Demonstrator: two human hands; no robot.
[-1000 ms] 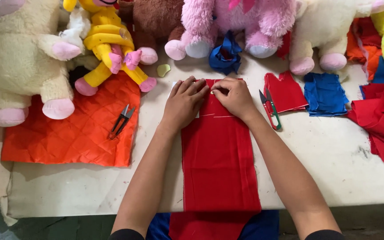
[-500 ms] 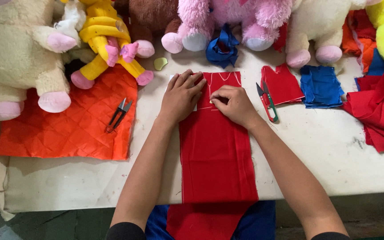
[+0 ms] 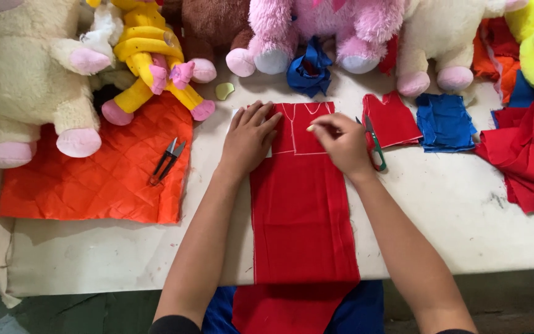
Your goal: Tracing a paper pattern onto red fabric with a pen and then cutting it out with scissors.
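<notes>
My left hand (image 3: 250,139) flat on red cloth (image 3: 303,204); right hand (image 3: 341,143) pinching chalk (image 3: 311,128). If left lifts, cloth slips & line goes crooked.

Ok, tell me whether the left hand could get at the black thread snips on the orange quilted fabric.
Probably yes. The left hand lies flat on the red cloth strip, and only bare table and the orange quilted fabric lie between it and the black thread snips.

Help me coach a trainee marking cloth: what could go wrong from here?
The red cloth hangs over the table edge, so its weight may drag it and skew the chalk lines. Only the left hand pins it; the right hand could shift it. The green-handled snips lie close to that wrist.
</notes>
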